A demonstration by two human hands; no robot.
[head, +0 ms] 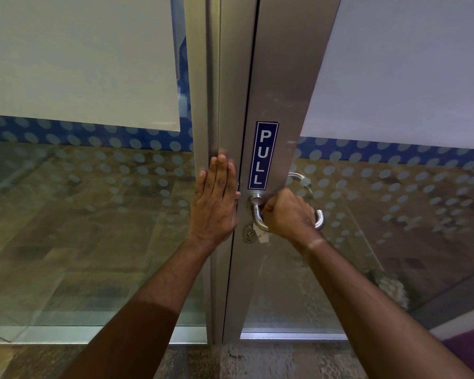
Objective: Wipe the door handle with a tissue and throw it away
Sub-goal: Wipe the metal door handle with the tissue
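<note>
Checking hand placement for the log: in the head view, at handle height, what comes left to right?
Left glass panel → left hand flat on the door frame → keyhole → right hand gripping the door handle → right glass panel.

You are looking at two hands: your left hand [215, 198] and your right hand [289, 214]. You are facing one door handle [257, 217] on this side, and a second handle [301, 181] is showing through the glass behind it. One keyhole [249, 236] is sitting below the handle. One blue PULL sign [263, 155] is showing on the metal frame. One scrap of white tissue [262, 236] is peeking out under your right hand.
</note>
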